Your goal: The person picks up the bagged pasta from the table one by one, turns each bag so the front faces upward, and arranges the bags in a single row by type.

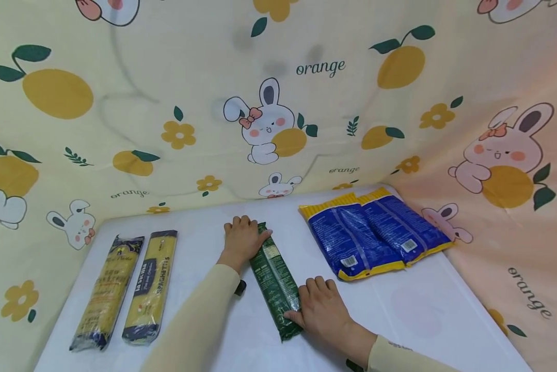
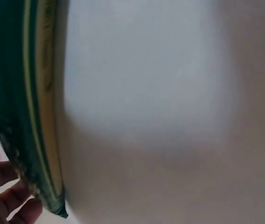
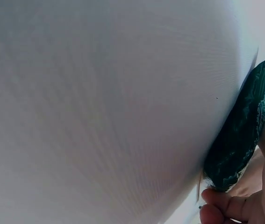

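**Both hands on the green pasta packet at mid-table**

From my seat at the feed, I see the left hand (image 1: 242,238) lying over the far end of the green pasta packet (image 1: 274,279), fingers curled over its top edge and the thumb laid along its side. The right hand (image 1: 322,309) sits at the near end, fingers bent against the packet's right side and the thumb tucked at its lower corner. Both have hold of it; neither is spread flat. In the left wrist view the green packet's edge (image 2: 27,112) fills the left side, with fingertips (image 2: 15,205) below it; the right wrist view shows its crimped end (image 3: 239,135) just above the fingertips (image 3: 221,205). Both wrist views are blurred.

The packet lies flat on the white table (image 1: 413,310), near the middle, running slantwise from far left to near right. A small dark object (image 1: 240,287) shows just beside it, by the left forearm; I cannot tell what it is.

To the right, well apart from the hands, lie two blue-and-yellow packets (image 1: 376,232) side by side, touching. At the left lie a dark-labelled pasta packet (image 1: 106,292) and, just beside it, a yellow spaghetti packet (image 1: 150,287). A yellow cloth printed with rabbits and oranges (image 1: 278,103) hangs behind and around the table.
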A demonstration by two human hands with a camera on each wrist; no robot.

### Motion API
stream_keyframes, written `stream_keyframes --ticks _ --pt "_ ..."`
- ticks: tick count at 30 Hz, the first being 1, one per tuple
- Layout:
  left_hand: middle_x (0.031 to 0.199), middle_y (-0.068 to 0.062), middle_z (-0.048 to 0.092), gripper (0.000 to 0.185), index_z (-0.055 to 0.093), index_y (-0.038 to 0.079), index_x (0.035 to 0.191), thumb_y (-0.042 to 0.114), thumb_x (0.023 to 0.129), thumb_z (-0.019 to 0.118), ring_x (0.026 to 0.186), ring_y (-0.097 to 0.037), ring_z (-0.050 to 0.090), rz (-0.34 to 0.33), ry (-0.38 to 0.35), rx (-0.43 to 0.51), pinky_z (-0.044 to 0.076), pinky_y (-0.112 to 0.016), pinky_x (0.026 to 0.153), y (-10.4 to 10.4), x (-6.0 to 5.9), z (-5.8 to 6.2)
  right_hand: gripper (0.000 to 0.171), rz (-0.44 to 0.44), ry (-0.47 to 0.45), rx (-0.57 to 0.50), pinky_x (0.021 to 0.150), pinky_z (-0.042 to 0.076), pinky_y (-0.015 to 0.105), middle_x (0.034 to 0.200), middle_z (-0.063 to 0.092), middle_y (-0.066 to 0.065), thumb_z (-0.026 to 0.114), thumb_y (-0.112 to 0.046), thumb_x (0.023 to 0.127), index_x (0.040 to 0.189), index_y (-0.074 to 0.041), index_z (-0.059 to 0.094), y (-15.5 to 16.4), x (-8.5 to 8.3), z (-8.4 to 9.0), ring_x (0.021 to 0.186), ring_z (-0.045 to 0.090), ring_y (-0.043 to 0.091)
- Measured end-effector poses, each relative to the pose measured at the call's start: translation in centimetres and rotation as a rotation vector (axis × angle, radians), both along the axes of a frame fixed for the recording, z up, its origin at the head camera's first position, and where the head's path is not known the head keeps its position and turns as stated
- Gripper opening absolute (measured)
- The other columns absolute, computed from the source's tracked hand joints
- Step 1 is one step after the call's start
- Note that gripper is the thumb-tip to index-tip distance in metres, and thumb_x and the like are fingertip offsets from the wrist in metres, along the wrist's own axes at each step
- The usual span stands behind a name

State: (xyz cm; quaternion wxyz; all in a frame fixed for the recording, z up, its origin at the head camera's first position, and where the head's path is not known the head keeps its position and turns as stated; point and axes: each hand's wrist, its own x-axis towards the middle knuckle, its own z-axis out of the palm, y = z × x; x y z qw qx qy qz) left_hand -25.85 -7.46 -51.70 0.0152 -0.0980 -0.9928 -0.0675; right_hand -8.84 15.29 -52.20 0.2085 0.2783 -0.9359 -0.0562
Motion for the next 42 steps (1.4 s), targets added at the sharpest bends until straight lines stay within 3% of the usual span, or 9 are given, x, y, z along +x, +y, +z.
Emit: stream_keyframes --ticks 6,14,17,21,25,29,31,37,42 --pt "0.117 -0.019 0.059 0.075 0.067 -0.001 0.124 0.066 0.108 0.038 0.113 -0.038 0.050 0.013 -0.011 -0.009 0.041 -0.057 0.095 0.5 -0.4 -0.6 0.064 -0.008 -0.015 0.014 0.067 0.037 0.038 0.074 0.040 0.001 0.062 -0.076 0.091 0.078 -0.013 0.052 0.1 0.1 -0.2 0.073 0.043 0.020" --pt "0.107 -0.018 0.056 0.071 0.061 -0.002 0.111 0.065 0.108 0.038 0.105 -0.037 0.050 -0.011 0.029 -0.024 0.041 -0.056 0.094 0.2 -0.7 -0.9 0.064 0.006 0.022 -0.028 0.066 0.035 0.038 0.073 0.037 0.000 0.065 -0.075 0.089 0.078 -0.013 0.050 -0.1 0.1 -0.3 0.072 0.042 0.020" --pt "0.099 -0.017 0.053 0.065 0.057 -0.001 0.101 0.062 0.108 0.042 0.098 -0.035 0.047 -0.043 0.126 -0.004 0.040 -0.054 0.089 -0.2 -0.6 -0.7 0.066 0.012 0.035 -0.056 0.066 0.034 0.038 0.073 0.036 0.000 0.066 -0.076 0.086 0.077 -0.013 0.049 -0.2 0.1 -0.3 0.071 0.040 0.019" --pt "0.087 -0.013 0.043 0.055 0.047 0.002 0.089 0.054 0.106 0.055 0.084 -0.032 0.039 -0.147 0.400 0.068 0.034 -0.047 0.078 -0.8 -0.5 0.3 0.065 0.007 0.027 -0.091 0.066 0.033 0.037 0.073 0.036 -0.001 0.069 -0.074 0.086 0.077 -0.013 0.048 -0.2 0.0 0.0 0.070 0.039 0.020" --pt "0.089 -0.013 0.039 0.055 0.042 0.004 0.091 0.056 0.109 0.046 0.085 -0.032 0.037 -0.250 0.625 0.140 0.030 -0.046 0.078 -1.0 -0.9 2.1 0.062 0.005 0.057 -0.131 0.068 0.035 0.038 0.074 0.037 0.000 0.073 -0.068 0.087 0.079 -0.011 0.049 -0.1 -0.4 0.3 0.071 0.040 0.021" --pt "0.095 -0.014 0.042 0.066 0.042 0.004 0.095 0.066 0.108 0.025 0.092 -0.034 0.039 -0.310 0.691 0.194 0.031 -0.049 0.085 -0.9 -1.3 4.3 0.061 0.021 0.107 -0.154 0.070 0.036 0.039 0.075 0.039 0.002 0.073 -0.065 0.088 0.080 -0.009 0.049 -0.1 -1.0 0.4 0.072 0.041 0.023" --pt "0.096 -0.013 0.042 0.069 0.042 0.004 0.096 0.069 0.107 0.021 0.095 -0.034 0.040 -0.335 0.708 0.206 0.032 -0.050 0.087 -0.9 -1.3 5.3 0.062 0.018 0.118 -0.150 0.070 0.037 0.040 0.075 0.040 0.003 0.071 -0.065 0.088 0.081 -0.008 0.050 -0.1 -1.3 0.5 0.073 0.041 0.024" --pt "0.101 -0.011 0.045 0.067 0.044 0.006 0.099 0.070 0.107 0.024 0.100 -0.032 0.043 -0.421 0.815 0.193 0.033 -0.049 0.091 -0.7 -0.9 7.6 0.061 -0.019 0.064 -0.172 0.070 0.035 0.038 0.074 0.040 0.002 0.075 -0.066 0.087 0.082 -0.009 0.052 -0.3 -1.6 0.7 0.073 0.043 0.024" --pt "0.106 -0.011 0.048 0.066 0.047 0.006 0.098 0.068 0.108 0.027 0.101 -0.031 0.044 -0.470 0.911 0.200 0.033 -0.049 0.092 -0.4 -0.6 8.4 0.056 -0.056 -0.041 -0.241 0.073 0.036 0.039 0.075 0.042 0.001 0.078 -0.060 0.088 0.085 -0.009 0.055 -0.8 -1.7 0.2 0.075 0.044 0.023"
